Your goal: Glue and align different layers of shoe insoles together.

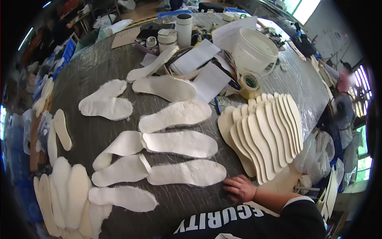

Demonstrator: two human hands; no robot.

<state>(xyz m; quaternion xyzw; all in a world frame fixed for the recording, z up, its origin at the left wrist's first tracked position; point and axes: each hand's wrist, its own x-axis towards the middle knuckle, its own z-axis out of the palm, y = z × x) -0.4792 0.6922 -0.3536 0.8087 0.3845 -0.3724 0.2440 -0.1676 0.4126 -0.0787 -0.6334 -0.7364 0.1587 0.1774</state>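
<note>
My right hand (240, 188) rests on the dark table at the right end of a white fleecy insole (187, 173). Its fingers are loosely bent, a little apart, with nothing seen in them. My left hand is out of view. Above that insole lie two more white insoles, a middle one (181, 143) and an upper one (176, 115). Folded insoles (121, 170) lie to their left. Right of them, beyond my hand, a fanned row of cream insoles (258, 135) overlaps in a stack. Another pile of insoles (63, 195) is at the lower left.
Toward the far side stand a white bucket (254, 51), a roll of tape (250, 84), a white flask (184, 30), a lidded cup (167, 39) and papers (195, 55). Plastic bags (318, 153) hang past the right edge. A person (344, 81) is in the right background.
</note>
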